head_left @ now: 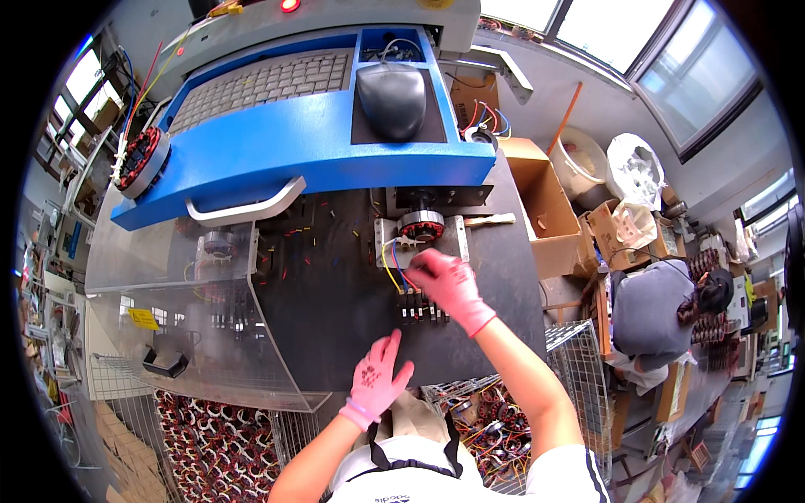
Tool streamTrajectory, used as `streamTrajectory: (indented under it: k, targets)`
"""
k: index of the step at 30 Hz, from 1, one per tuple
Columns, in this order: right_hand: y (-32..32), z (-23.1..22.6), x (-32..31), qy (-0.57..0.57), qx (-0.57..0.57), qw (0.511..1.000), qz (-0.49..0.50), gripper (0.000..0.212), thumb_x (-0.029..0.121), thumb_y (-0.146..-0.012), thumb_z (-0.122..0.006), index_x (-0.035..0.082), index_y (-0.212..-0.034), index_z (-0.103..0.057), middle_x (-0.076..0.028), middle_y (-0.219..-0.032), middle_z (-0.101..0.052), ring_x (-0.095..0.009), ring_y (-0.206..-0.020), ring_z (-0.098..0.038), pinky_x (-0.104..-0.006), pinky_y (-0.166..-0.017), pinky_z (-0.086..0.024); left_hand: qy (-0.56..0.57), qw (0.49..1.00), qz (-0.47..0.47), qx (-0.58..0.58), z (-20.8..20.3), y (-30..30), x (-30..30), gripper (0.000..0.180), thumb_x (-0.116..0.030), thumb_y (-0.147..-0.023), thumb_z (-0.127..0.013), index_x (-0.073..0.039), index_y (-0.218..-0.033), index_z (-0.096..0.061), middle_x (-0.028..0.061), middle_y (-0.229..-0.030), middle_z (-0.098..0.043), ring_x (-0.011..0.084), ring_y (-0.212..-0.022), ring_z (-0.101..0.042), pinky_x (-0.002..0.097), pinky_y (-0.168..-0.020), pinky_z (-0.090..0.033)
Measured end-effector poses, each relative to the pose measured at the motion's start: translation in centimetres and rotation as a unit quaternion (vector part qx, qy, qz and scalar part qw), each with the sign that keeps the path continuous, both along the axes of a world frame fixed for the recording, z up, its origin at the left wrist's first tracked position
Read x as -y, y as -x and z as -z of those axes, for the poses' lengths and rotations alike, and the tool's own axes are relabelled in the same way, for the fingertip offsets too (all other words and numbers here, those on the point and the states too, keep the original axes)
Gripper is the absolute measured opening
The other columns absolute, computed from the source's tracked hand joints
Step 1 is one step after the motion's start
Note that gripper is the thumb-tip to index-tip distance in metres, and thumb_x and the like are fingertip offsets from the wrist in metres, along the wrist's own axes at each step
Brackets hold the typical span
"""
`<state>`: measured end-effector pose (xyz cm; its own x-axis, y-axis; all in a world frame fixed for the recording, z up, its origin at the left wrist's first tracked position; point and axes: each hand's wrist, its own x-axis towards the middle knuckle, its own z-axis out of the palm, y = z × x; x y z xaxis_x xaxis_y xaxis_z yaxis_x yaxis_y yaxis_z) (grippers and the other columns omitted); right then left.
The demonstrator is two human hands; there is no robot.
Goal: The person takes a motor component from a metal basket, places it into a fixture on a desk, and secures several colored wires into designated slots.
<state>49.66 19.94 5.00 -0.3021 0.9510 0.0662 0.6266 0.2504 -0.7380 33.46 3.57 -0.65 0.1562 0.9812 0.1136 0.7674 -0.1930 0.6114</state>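
Observation:
My right hand (449,285), in a pink glove, is over the wires in front of a stator (421,225) with a steel ring and red windings. Its fingers are curled in, and what they hold, if anything, is hidden. Yellow, blue and red wires (390,264) run from the stator down to a row of black terminal clips (419,306) on the dark bench top. Below and left of the clips, my left hand (381,377), gloved alike, is open with fingers spread and nothing in it.
A blue tray (319,138) carries a keyboard and black mouse (391,101); another stator (144,163) sits at its left end. A clear cover (184,318) stands over the left bench. Wire baskets of stators (218,444) lie below. A co-worker (654,310) sits at right beyond cardboard boxes (541,201).

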Motion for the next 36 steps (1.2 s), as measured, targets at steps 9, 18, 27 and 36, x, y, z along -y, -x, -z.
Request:
streamTrajectory:
  k: [9, 18, 27, 36]
  targets:
    - [-3.9, 2.1, -9.0, -0.083, 0.075, 0.994, -0.022, 0.058, 0.008, -0.077, -0.067, 0.010, -0.132, -0.048, -0.014, -0.121, -0.057, -0.034, -0.110, -0.056, -0.0414, -0.094, -0.046, 0.131, 0.987, 0.042, 0.078, -2.3, 0.1, 4.3, 0.059, -0.033, -0.086, -0.065, -0.004, -0.135, -0.048, 0.0149, -0.122, -0.052, 0.0280, -0.095, -0.060, 0.0376, -0.083, -0.050]
    - [-4.1, 0.6, -5.9, -0.169, 0.064, 0.982, 0.056, 0.049, 0.009, -0.075, -0.068, 0.006, -0.121, -0.055, -0.015, -0.124, -0.055, -0.032, -0.108, -0.058, -0.0405, -0.089, -0.049, 0.154, 0.979, 0.051, 0.121, -5.1, 1.3, 5.7, 0.048, -0.020, -0.084, -0.069, -0.002, -0.126, -0.056, 0.0127, -0.114, -0.059, 0.0205, -0.076, -0.062, 0.0316, -0.070, -0.052]
    - [14.9, 3.3, 17.0, 0.217, -0.360, 0.824, -0.381, 0.031, 0.024, -0.086, -0.061, 0.001, -0.107, -0.062, -0.012, -0.103, -0.066, -0.024, -0.098, -0.062, -0.0346, -0.085, -0.049, -0.157, 0.975, -0.062, 0.142, -16.0, 5.2, 8.1, 0.041, -0.006, -0.089, -0.058, 0.004, -0.127, -0.049, 0.0136, -0.122, -0.052, 0.0229, -0.102, -0.058, 0.0320, -0.085, -0.050]
    - [4.5, 1.3, 20.2, 0.172, -0.321, 0.919, -0.154, 0.019, 0.021, -0.090, -0.063, 0.004, -0.096, -0.069, -0.005, -0.080, -0.069, -0.016, -0.076, -0.066, -0.0314, -0.071, -0.052, -0.275, 0.942, -0.168, 0.096, -16.8, 9.7, 8.4, 0.042, 0.003, -0.092, -0.053, 0.002, -0.133, -0.045, 0.0088, -0.122, -0.051, 0.0155, -0.093, -0.058, 0.0265, -0.079, -0.049]
